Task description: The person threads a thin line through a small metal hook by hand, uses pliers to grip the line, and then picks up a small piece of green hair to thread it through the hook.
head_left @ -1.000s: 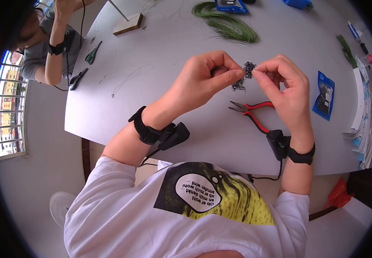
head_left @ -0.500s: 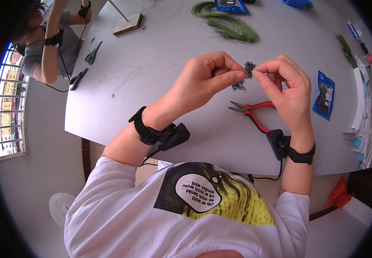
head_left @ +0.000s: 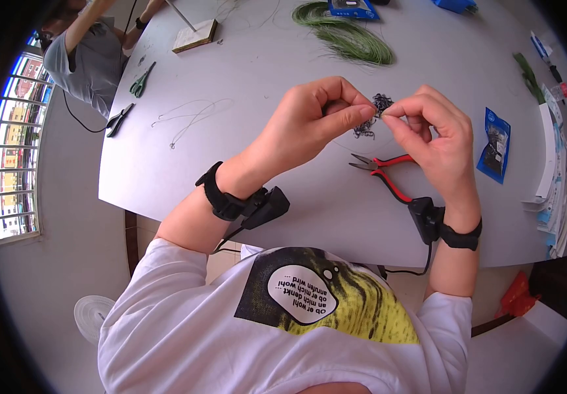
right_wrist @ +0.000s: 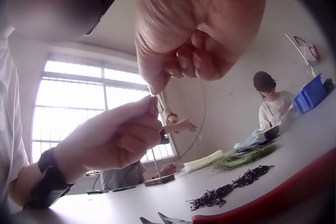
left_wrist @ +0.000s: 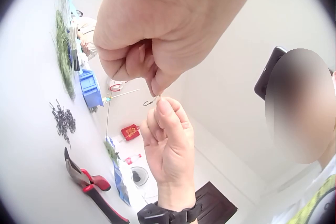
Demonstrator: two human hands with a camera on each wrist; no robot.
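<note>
Thumb and index finger of my left hand (head_left: 323, 121) pinch at a tiny dark fish hook (left_wrist: 149, 103), whose bend sticks out by the fingertips in the left wrist view. Facing it, my right hand (head_left: 438, 141) pinches a thin fishing line (right_wrist: 204, 113) that curves away below the hand in the right wrist view. Both sets of fingertips almost meet; I cannot tell exactly where hook and line cross. Behind the fingertips, a pile of black hooks (head_left: 364, 130) lies on the table, partly covered by the left fingers. Red-handled pliers (head_left: 388, 172) lie open under the right hand.
A green line bundle (head_left: 356, 43) and blue packet (head_left: 352, 9) lie at the back. Another blue packet (head_left: 495, 146) is at right. Loose lines (head_left: 191, 118), black pliers (head_left: 119, 120) and green scissors (head_left: 142, 81) are at left, near another person (head_left: 90, 59).
My right fingertips have shifted slightly left, closer to the left ones. The left hand stays in place. At the far left, the other person has shifted and moved their arms.
</note>
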